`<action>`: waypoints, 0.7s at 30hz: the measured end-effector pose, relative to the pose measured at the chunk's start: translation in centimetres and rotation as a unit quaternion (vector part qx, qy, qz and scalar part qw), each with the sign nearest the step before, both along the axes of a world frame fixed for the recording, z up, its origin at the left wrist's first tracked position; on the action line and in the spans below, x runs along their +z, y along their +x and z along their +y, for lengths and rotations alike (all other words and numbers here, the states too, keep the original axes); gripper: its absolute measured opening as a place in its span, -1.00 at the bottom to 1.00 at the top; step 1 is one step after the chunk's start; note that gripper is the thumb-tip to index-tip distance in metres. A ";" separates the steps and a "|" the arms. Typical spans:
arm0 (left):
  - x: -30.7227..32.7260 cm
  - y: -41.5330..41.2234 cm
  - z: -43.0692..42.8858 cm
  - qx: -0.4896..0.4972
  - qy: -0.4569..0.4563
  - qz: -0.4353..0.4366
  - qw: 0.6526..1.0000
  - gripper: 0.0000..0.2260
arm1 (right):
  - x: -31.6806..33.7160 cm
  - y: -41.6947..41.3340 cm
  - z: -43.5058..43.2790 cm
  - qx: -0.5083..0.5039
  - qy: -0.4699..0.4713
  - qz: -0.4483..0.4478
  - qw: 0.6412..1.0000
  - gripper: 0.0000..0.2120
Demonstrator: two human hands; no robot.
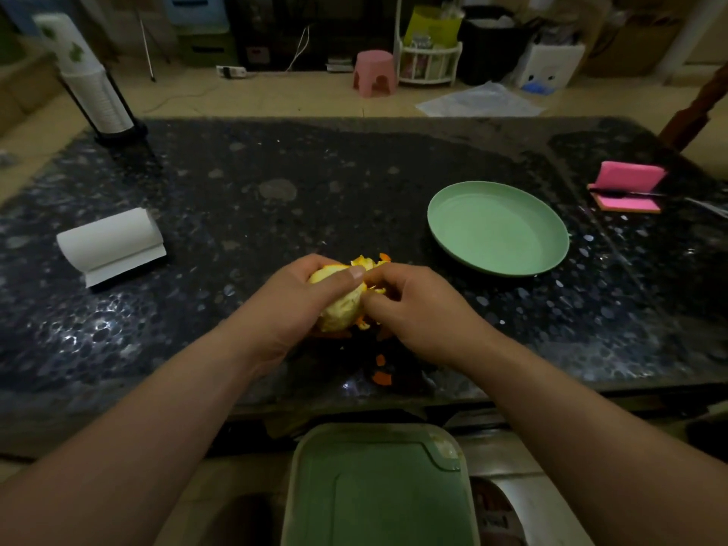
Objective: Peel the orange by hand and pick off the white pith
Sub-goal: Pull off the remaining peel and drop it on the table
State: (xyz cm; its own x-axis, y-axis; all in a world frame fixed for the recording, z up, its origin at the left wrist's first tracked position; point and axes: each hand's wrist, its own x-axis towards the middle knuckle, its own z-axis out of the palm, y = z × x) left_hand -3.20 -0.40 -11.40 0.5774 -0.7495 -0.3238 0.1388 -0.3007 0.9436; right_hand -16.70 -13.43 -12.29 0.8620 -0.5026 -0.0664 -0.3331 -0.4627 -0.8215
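Observation:
A partly peeled orange, pale yellow with white pith showing, is held above the dark stone table. My left hand grips it from the left, thumb laid across its top. My right hand pinches a strip of orange peel at the fruit's right side. Torn peel still hangs at the top and underside. Small orange peel scraps lie on the table just below the hands.
An empty green plate sits to the right of the hands. A white paper roll lies at the left, a cup stack in a holder at the far left corner, pink sponges at far right. A green stool stands below the table edge.

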 end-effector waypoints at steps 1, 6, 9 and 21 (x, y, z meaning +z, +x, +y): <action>-0.1 -0.1 0.0 -0.001 0.006 -0.026 1.000 -0.72 | 0.0 0.1 0.0 -0.001 0.004 0.001 1.000 -0.82; -0.4 -1.0 -0.4 0.007 0.021 -0.147 0.989 -0.74 | -0.2 0.4 0.1 -0.037 -0.021 -0.021 0.999 -0.87; -0.5 -1.1 -0.5 0.015 0.015 -0.151 0.988 -0.75 | -0.4 0.5 0.3 -0.046 -0.011 -0.032 0.998 -0.90; -0.6 -0.8 -1.1 0.019 -0.018 -0.073 0.997 -0.48 | -0.2 0.6 -0.3 -0.003 -0.024 0.026 0.999 -0.75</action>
